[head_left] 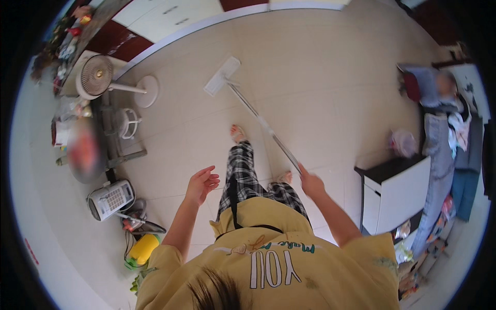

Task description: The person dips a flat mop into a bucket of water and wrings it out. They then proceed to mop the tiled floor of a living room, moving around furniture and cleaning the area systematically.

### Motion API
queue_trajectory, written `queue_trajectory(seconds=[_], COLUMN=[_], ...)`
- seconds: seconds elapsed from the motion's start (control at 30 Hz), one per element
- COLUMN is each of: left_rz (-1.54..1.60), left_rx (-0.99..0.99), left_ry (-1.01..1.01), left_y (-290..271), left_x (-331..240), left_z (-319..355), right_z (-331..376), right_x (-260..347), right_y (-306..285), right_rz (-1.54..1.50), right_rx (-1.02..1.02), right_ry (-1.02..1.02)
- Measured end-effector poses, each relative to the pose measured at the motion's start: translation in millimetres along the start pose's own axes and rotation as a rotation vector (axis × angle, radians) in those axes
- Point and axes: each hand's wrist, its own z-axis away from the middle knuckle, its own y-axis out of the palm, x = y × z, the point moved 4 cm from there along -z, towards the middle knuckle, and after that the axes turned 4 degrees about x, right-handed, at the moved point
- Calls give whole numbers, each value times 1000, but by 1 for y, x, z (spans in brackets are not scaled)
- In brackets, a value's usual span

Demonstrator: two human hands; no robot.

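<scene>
- Well, the right hand wraps around the top of the mop, probably so its flat head reaches the floor, upper middle.
- Left hand, lower middle, holds nothing, loosely spread, maybe for balance.

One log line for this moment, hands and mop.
right hand: gripping mop handle | left hand: open, empty | mop head: on floor
</scene>
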Motion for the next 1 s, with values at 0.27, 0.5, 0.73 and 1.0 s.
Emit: queue_trajectory(seconds=[0.27, 0.5, 0.73, 1.0], left_rz=[-170, -355, -489, -752], left_rx=[252, 221, 294, 435], left_ry=[-186, -193, -151, -143], left_y=[101, 96, 127, 173], left_x=[85, 97, 92, 69], left_z=[14, 21, 28, 36], right_z=[454, 425, 132, 37], right_x=[-177, -155, -77, -118], right_y=[156, 185, 100, 16], right_rz=[-300, -445, -517, -502], right_rx=[146, -17, -260, -274], right_ry=[528, 452, 303, 440])
